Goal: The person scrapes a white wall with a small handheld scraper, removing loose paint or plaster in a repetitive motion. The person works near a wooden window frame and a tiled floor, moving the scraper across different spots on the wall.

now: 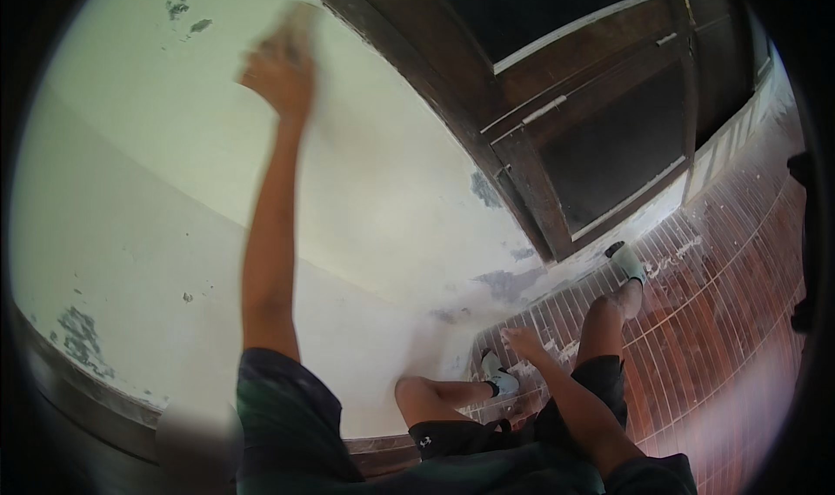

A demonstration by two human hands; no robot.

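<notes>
My left hand [284,64] is stretched far up against a pale plastered wall [365,188], blurred by motion. Its fingers press a pale flat piece [301,20] to the surface; blur hides what exactly it is. Low in front of me, above the floor, hangs my right hand [520,341] with its fingers curled. Nothing shows in it, but the inside of the hand is hidden. Dark patches of lost paint [188,15] mark the wall beyond the left hand, and more bare grey patches [505,283] lie along its base.
A dark wooden door frame with dark panels [613,149] borders the wall on the right. Reddish floor tiles [704,312], dusted white near the wall, spread beneath my feet. Another dark wooden frame [91,417] runs along the lower left. My bent knee [417,397] is close to the wall.
</notes>
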